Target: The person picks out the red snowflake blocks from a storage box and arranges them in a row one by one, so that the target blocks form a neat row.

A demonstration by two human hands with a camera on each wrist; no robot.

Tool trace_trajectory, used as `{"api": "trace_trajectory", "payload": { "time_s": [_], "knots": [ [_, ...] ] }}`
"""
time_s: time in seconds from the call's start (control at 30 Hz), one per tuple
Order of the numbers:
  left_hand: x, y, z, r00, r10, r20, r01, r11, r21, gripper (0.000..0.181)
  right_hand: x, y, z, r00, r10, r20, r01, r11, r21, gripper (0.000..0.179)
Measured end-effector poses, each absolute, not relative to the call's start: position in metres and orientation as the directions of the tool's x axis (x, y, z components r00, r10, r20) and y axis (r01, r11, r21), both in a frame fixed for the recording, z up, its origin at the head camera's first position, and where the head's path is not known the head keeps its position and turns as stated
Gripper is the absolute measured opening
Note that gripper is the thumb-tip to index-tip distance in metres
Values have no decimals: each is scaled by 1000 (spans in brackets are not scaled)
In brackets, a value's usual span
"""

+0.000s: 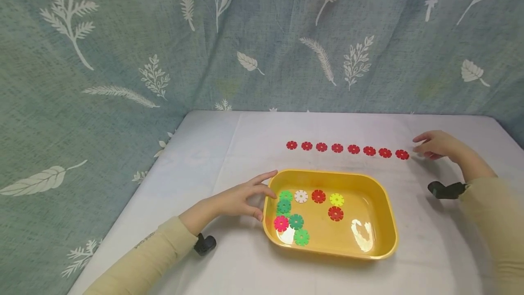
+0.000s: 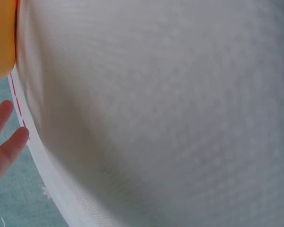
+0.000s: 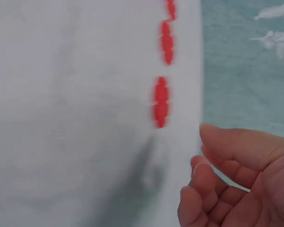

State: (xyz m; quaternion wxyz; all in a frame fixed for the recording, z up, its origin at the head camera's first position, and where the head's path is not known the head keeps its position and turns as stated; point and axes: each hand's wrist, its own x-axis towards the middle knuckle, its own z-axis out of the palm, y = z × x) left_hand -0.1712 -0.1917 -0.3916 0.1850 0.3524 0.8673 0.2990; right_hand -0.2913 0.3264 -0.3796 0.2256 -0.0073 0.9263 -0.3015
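Observation:
A row of several red notched discs (image 1: 354,149) lies flat on the white cloth, also seen in the right wrist view. Just past the row's right end, my right hand (image 1: 440,144) hovers with loosely bent fingers (image 3: 203,177) and holds nothing. My left hand (image 1: 241,198) is at the left side of a yellow tray (image 1: 376,213), its fingers spread and fairly straight at the rim. Inside the tray lie green discs (image 1: 301,237), a white disc (image 1: 301,196), a yellow disc (image 1: 337,199), a pink disc (image 1: 281,223) and two red discs (image 1: 318,196).
A white cloth (image 1: 204,158) covers the table. Behind it and along the left hangs a blue-green curtain (image 1: 262,26) with white leaf prints. Black wrist mounts (image 1: 446,190) show at both cuffs.

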Motion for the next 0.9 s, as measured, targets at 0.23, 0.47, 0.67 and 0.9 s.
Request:
{"api": "trace_trajectory", "payload": {
  "time_s": [0.23, 0.47, 0.67, 0.9],
  "knots": [
    [-170, -193, -394, -672, 734, -92, 511, 551, 660, 50, -284, 315, -347, -909, -196, -367, 50, 825, -563, 59],
    [-170, -192, -393, -666, 742, -84, 514, 536, 670, 49, -258, 284, -315, -911, -292, -291, -74, 811, -580, 60],
    [-171, -192, -394, -659, 749, -74, 530, 532, 660, 50, -230, 243, -287, -875, -379, -300, -146, 799, -583, 56],
    [-172, -193, -393, -654, 754, -58, 549, 526, 649, 53, -211, 197, -279, -739, -544, -397, -176, 725, -666, 49]
  ]
}}
